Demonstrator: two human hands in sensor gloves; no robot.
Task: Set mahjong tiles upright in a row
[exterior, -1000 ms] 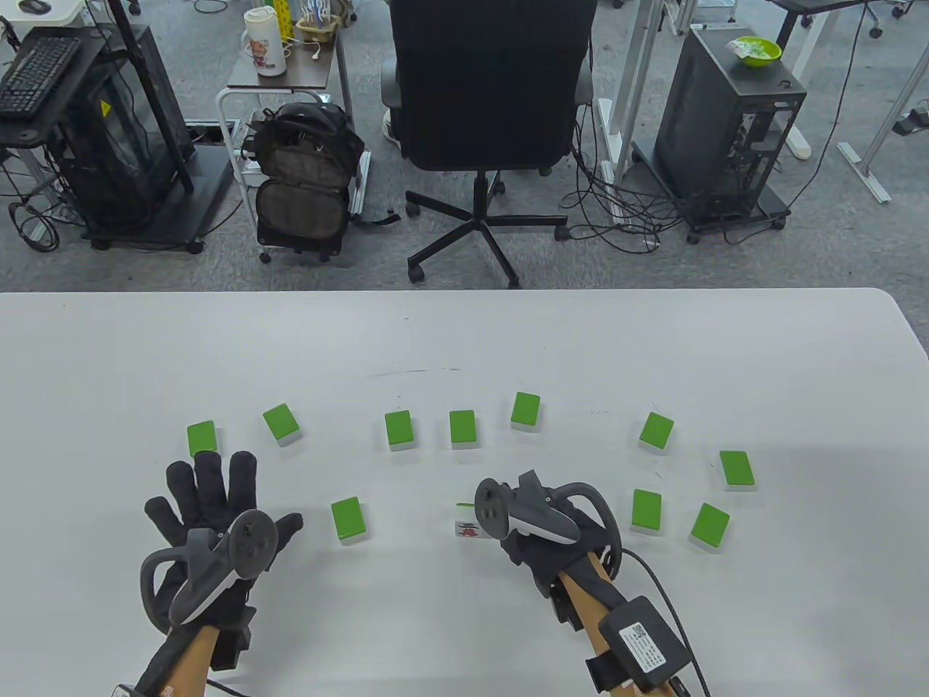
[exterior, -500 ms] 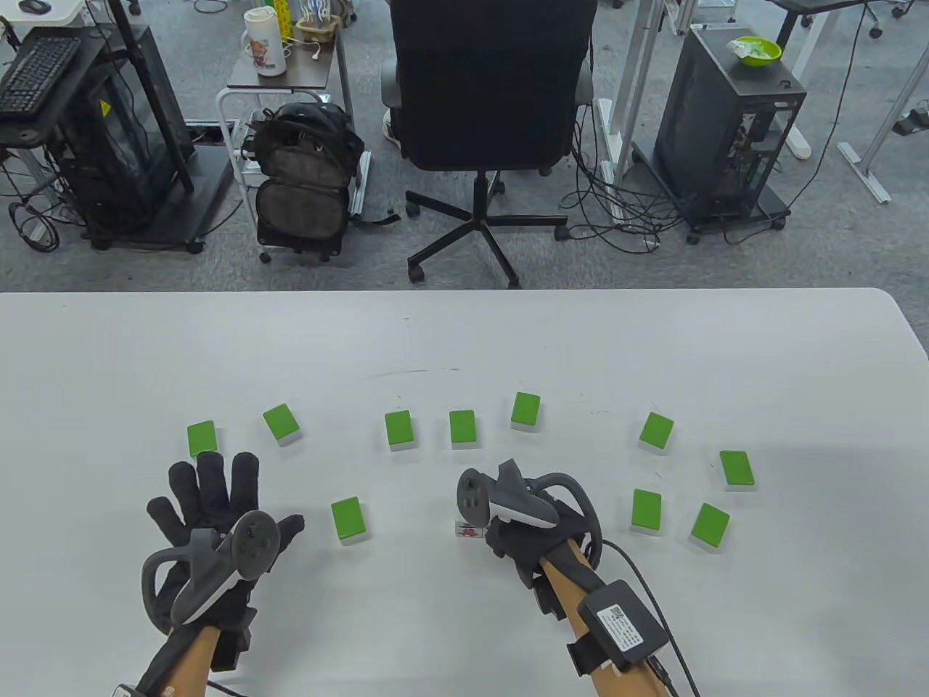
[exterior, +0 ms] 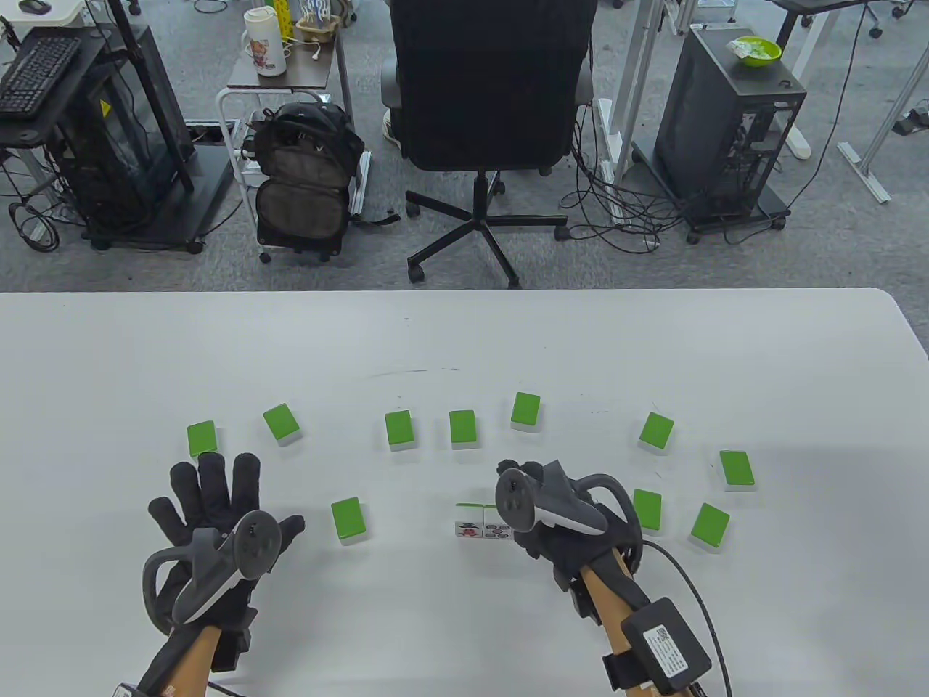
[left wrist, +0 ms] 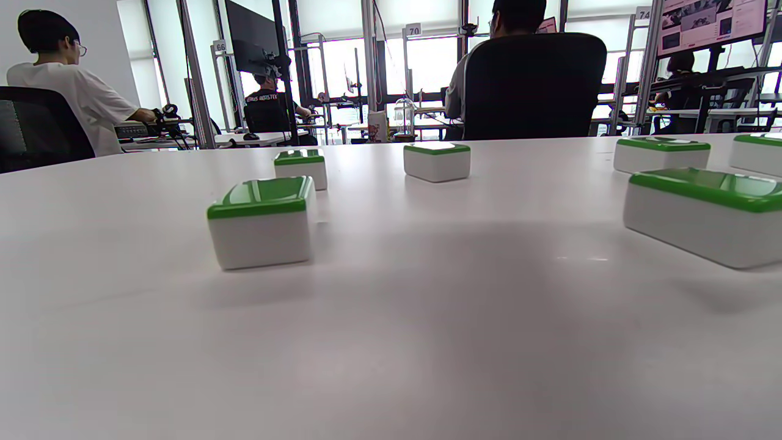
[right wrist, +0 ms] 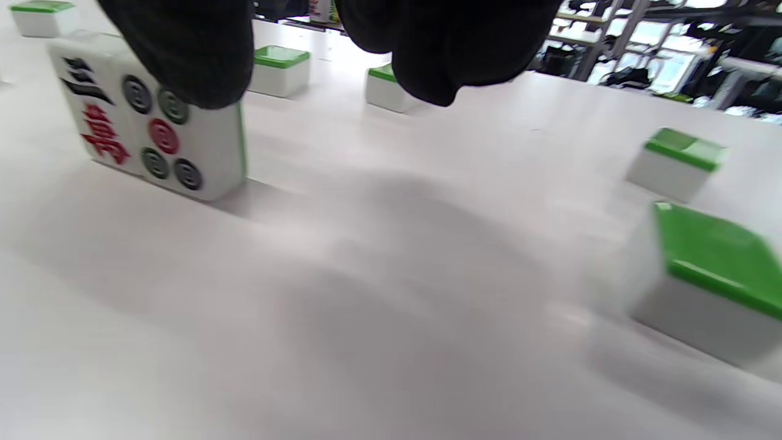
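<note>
On the table, near edge, centre: two standing tiles (exterior: 483, 521) side by side and touching, printed faces toward the person.
Flat tiles: ten green-backed tiles (exterior: 462, 427) lie face down in a loose arc, most beyond the row, three to its right.
Right hand: the right hand (exterior: 562, 519) hovers at the right end of the row; in the right wrist view a gloved fingertip (right wrist: 189, 55) covers the top corner of the five-circle tile (right wrist: 174, 143). If it presses or pinches, I cannot tell.
Left hand: the left hand (exterior: 218, 512) has fingers spread wide, flat over the table (exterior: 464, 334), gripping nothing.
Handling: the tiles look hard, smooth and glossy, probably a bit slippery and easy to topple when upright; best taken by the two long sides.
Nearest tile: the flat tile (exterior: 647, 508) just beside the right hand.
Room: open surface to the right of the row for more tiles; the table's edges are well apart from the work.
</note>
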